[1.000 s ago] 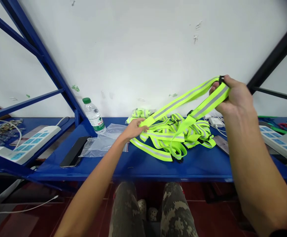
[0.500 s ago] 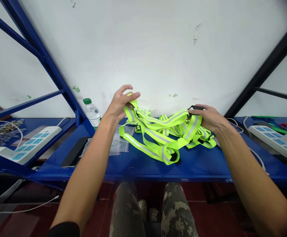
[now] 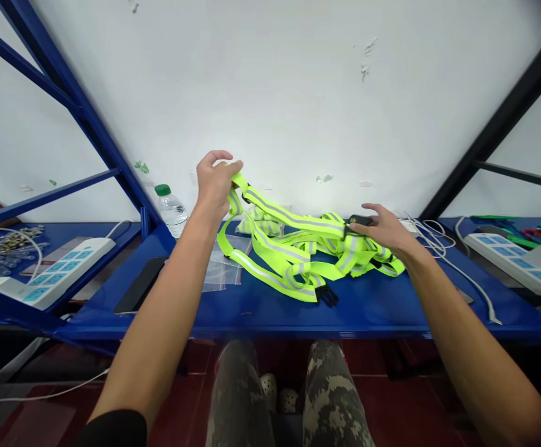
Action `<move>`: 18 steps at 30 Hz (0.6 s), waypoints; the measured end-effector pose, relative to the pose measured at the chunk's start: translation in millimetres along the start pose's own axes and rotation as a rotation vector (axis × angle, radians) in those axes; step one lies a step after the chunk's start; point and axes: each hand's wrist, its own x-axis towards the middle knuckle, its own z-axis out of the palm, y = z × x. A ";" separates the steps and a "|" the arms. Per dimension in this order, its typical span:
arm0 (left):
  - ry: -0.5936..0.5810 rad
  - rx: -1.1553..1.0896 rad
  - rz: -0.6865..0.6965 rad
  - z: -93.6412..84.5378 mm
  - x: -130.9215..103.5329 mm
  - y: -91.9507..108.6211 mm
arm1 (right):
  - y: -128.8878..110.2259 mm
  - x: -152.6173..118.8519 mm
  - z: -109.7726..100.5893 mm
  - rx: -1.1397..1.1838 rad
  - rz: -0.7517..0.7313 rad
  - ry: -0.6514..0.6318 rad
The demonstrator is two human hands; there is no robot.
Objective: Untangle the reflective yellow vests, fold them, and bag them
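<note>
Neon-yellow reflective straps with grey stripes and black buckles lie in a tangle on the blue table. My left hand pinches one end of a strap and holds it raised at the left, so that a length slopes down to the right. At the other end, my right hand grips a black buckle on that strap, just above the pile. A loose black buckle hangs from a strap end at the front of the pile. Behind the straps sits a clear bag with more yellow strap inside.
Clear zip bags and a dark phone lie left of the straps. A green-capped water bottle stands behind them. White cables run along the right. Power strips flank the table beyond the rack posts.
My left hand has moved up and left, drawing the strap straighter. My right hand has come slightly left and down with its buckle. The loose front buckle now shows more fully.
</note>
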 end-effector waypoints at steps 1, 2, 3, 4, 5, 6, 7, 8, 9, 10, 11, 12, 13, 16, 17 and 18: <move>-0.036 0.008 0.020 7.8 -2.2 -0.7 | -8.3 -7.2 5.2 -0.096 -0.100 0.015; -0.072 0.010 0.034 15.5 -4.4 -1.3 | -17.3 -16.1 11.3 -0.150 -0.213 0.000; -0.104 0.008 0.043 22.9 -6.6 -1.6 | -26.2 -26.0 18.1 -0.146 -0.329 -0.075; -0.133 0.004 0.048 29.7 -8.5 -1.8 | -34.3 -36.0 25.6 -0.113 -0.418 -0.222; -0.157 -0.003 0.054 35.6 -10.2 -1.7 | -40.9 -45.0 33.6 -0.119 -0.485 -0.387; -0.175 -0.011 0.059 40.4 -11.4 -1.3 | -45.6 -52.1 41.7 -0.169 -0.524 -0.507; -0.184 -0.019 0.064 44.1 -12.1 -0.4 | -48.2 -56.7 49.6 -0.247 -0.531 -0.597; -0.187 -0.027 0.070 46.5 -12.2 1.1 | -48.9 -58.5 56.7 -0.344 -0.521 -0.665; -0.185 -0.034 0.078 47.6 -11.7 3.0 | -48.0 -57.8 62.7 -0.442 -0.497 -0.712; -0.179 -0.038 0.085 47.5 -10.5 5.4 | -46.1 -55.0 67.2 -0.523 -0.473 -0.752; -0.173 -0.039 0.092 46.4 -8.9 8.0 | -43.6 -50.8 70.0 -0.579 -0.464 -0.786; -0.166 -0.038 0.100 44.5 -6.8 10.7 | -41.1 -46.2 71.0 -0.607 -0.478 -0.811; -0.157 -0.034 0.108 42.0 -4.4 12.9 | -38.9 -41.8 70.4 -0.611 -0.510 -0.828; -0.112 -0.021 0.123 34.4 3.2 13.4 | -35.6 -35.2 62.8 -0.558 -0.637 -0.885; -0.087 -0.017 0.120 32.4 5.4 10.2 | -35.6 -35.7 59.9 -0.556 -0.647 -0.913; -0.058 -0.012 0.111 30.8 7.0 5.2 | -36.1 -37.5 57.5 -0.571 -0.634 -0.937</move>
